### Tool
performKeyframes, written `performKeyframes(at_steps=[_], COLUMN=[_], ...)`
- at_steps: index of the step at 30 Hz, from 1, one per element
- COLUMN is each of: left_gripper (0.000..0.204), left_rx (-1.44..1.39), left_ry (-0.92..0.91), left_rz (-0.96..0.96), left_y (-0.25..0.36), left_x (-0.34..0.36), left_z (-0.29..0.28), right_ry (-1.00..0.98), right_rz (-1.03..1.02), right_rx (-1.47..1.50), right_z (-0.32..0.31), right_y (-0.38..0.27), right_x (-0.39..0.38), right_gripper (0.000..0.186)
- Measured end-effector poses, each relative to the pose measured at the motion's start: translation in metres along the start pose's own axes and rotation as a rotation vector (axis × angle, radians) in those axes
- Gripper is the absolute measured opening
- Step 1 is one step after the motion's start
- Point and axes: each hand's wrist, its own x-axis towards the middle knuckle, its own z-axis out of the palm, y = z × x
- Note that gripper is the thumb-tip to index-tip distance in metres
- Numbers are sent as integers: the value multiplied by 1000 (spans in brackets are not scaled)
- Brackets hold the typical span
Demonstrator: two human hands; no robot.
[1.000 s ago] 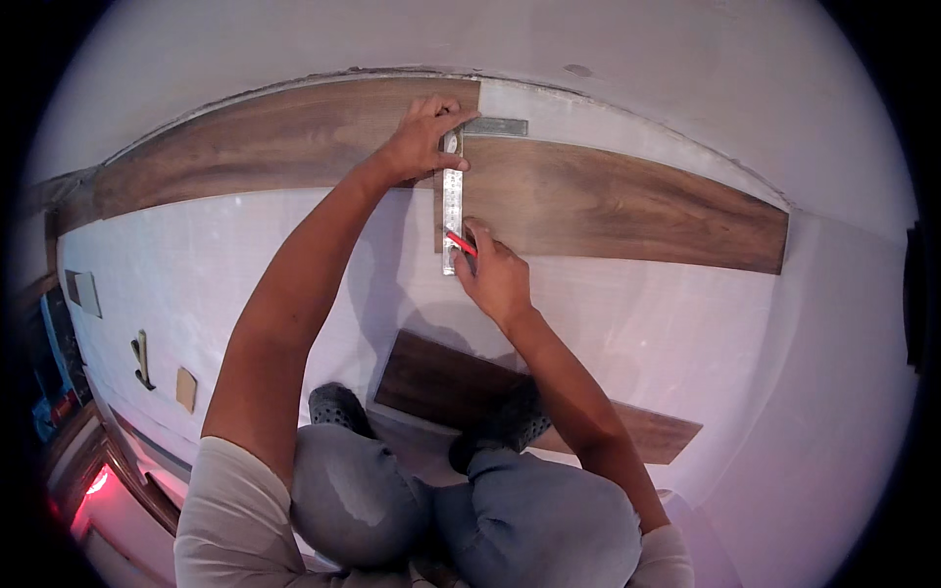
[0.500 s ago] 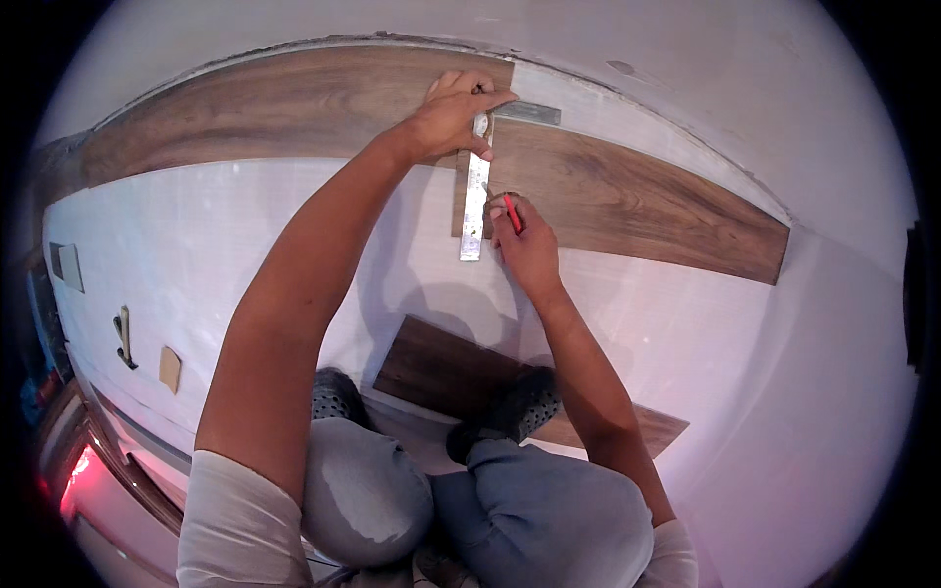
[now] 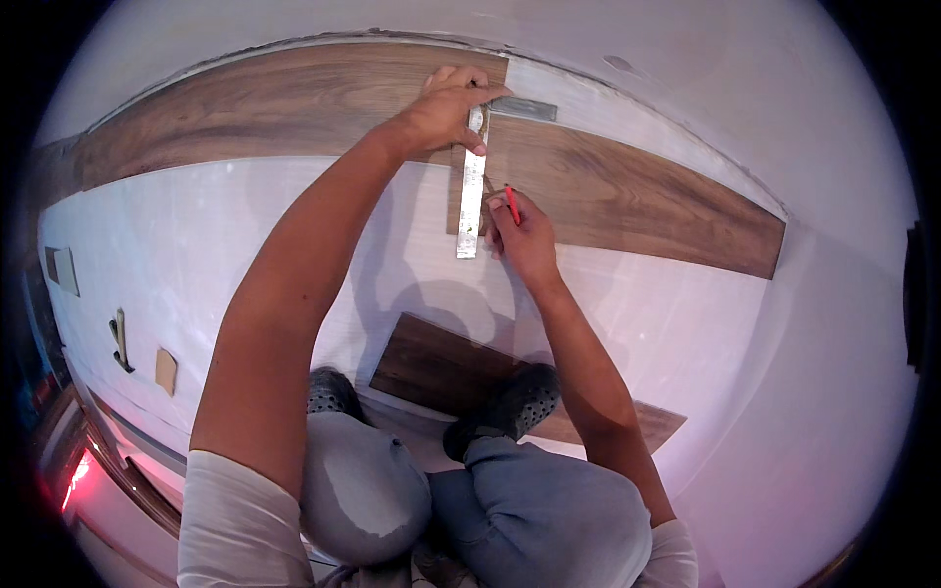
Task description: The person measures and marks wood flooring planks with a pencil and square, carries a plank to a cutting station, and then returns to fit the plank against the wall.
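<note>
We crouch over the white sheeting (image 3: 245,255) on the floor, with our left hand (image 3: 446,116) holding a metal square (image 3: 471,201) by its corner. The thumb rests on the silver blade, and the forefinger reaches out to the grey stock. The square lies across the left end of a brown wood-look plank (image 3: 637,191), its blade running toward us and a little past the plank's near edge. That plank's left end appears to overlap the right end of a longer plank (image 3: 274,103), which follows the foot of the wall (image 3: 706,78).

Our right hand (image 3: 524,235) is just right of the blade, its fingers narrow around a red pencil (image 3: 513,204); we cannot tell whether its point touches the plank. Nearer to us, a dark plank piece (image 3: 441,363) lies between our shoes (image 3: 505,407), and a browner piece (image 3: 662,427) shows beyond our right forearm. Off to the left are a hammer (image 3: 120,341), a tan scrap (image 3: 166,371) and a grey offcut (image 3: 66,271).
</note>
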Motion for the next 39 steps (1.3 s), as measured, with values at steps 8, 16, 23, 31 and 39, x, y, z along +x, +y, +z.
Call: performKeyframes(at_steps=[8, 16, 23, 31, 39], left_gripper=[93, 104, 103, 102, 99], left_rx=[54, 70, 29, 51, 99], left_ry=[-54, -105, -120, -77, -78], left_rz=[-23, 17, -16, 37, 53], left_y=[3, 0, 7, 3, 0], left_x=[4, 3, 2, 2, -1], left_z=[-6, -13, -15, -12, -10], right_ry=[73, 113, 321, 293, 82], right_rz=[-132, -215, -575, -761, -714], right_rx=[-325, 200, -289, -420, -607], right_z=[6, -17, -10, -1, -16], right_y=[1, -20, -50, -45, -50], right_x=[-4, 19, 25, 46, 24], right_gripper=[22, 31, 19, 24, 18])
